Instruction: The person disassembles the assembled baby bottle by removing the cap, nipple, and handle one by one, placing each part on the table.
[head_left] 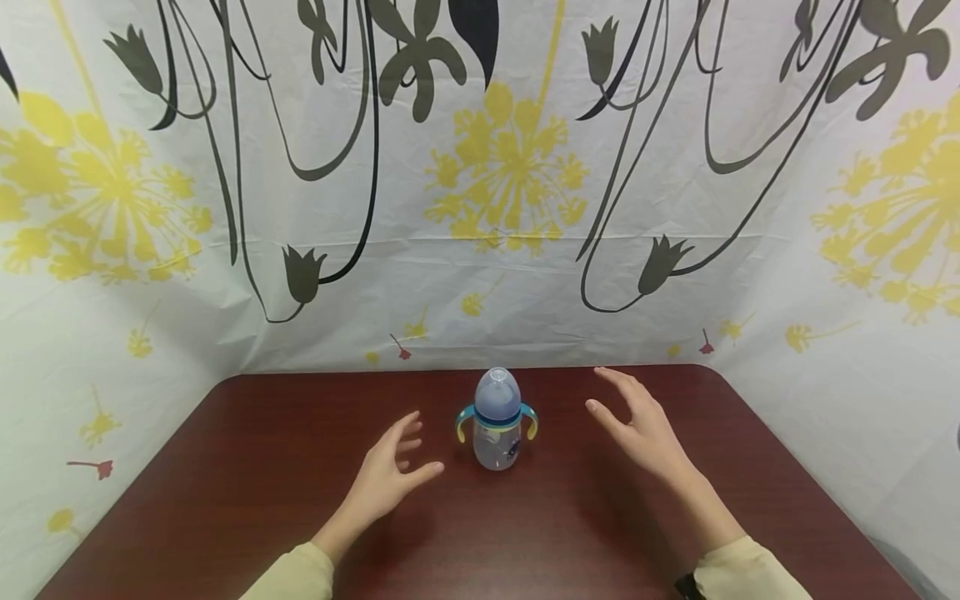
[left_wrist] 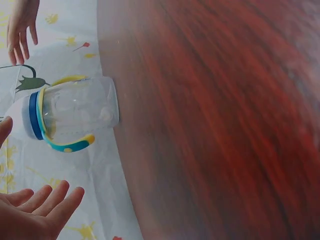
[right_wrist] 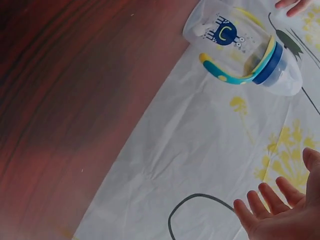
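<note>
A clear baby bottle (head_left: 497, 446) with a domed lid, a blue collar and two blue-and-yellow side handles stands upright on the table. To its left, my left hand (head_left: 386, 475) is held with fingers spread and loosely bent, apart from the bottle. My right hand (head_left: 645, 429) hovers on the other side, thumb and fingers parted, farther from it. Neither hand holds anything. In the right wrist view, a dark blue cartoon print shows on the bottle (right_wrist: 235, 35). The left wrist view has the bottle (left_wrist: 80, 107) between the two hands.
The dark reddish-brown table (head_left: 225, 483) has rounded far corners. Behind it and along both sides hangs a white sheet (head_left: 510, 308) with yellow flowers and grey plant prints. A dark band (head_left: 688, 586) sits at the right sleeve's cuff.
</note>
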